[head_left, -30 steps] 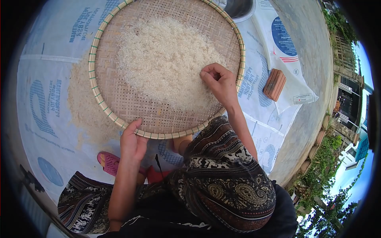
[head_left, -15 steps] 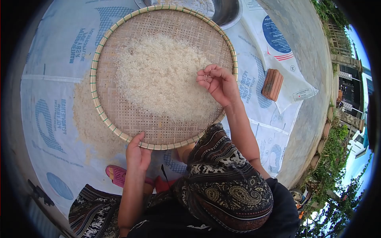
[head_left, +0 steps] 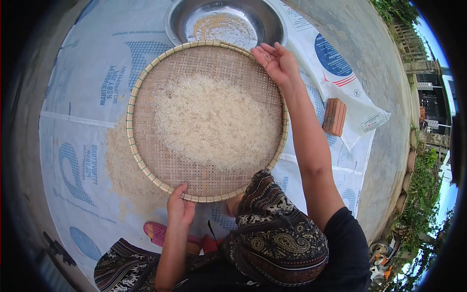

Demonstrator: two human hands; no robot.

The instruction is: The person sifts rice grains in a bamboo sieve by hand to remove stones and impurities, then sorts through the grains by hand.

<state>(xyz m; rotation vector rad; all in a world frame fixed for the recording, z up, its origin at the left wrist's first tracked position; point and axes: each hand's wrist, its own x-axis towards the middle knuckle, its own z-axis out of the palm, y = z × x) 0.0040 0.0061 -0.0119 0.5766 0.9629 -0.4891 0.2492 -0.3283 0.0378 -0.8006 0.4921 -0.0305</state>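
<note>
At the left of the frame, a printed sheet point(head_left: 78, 131) lies on the ground; loose grains point(head_left: 129, 170) are scattered on it, just beside the woven tray point(head_left: 199, 61); a pink sandal point(head_left: 157, 233) is noted at lower left of centre, worn on a foot.

The left hand point(head_left: 181, 209) is clamped on the tray's rim at its lower edge, thumb over the top; the fingers beneath are partly hidden.

The round tray occupies the centre, its rim bound with green ties; a broad heap of pale grains point(head_left: 214, 121) lies on its weave, bare weave showing around it; patterned cloth point(head_left: 277, 238) covers the knee below.

A metal basin point(head_left: 273, 34) stands at top centre, beyond the tray; yellowish grains point(head_left: 224, 24) lie inside.

The right hand point(head_left: 278, 62) is palm up at the tray's upper right edge, near the basin, fingers and thumb apart; tiny specks show on it, too small to identify.

Further right, a reddish brick point(head_left: 334, 118) rests against a white sack point(head_left: 348, 92).
</note>
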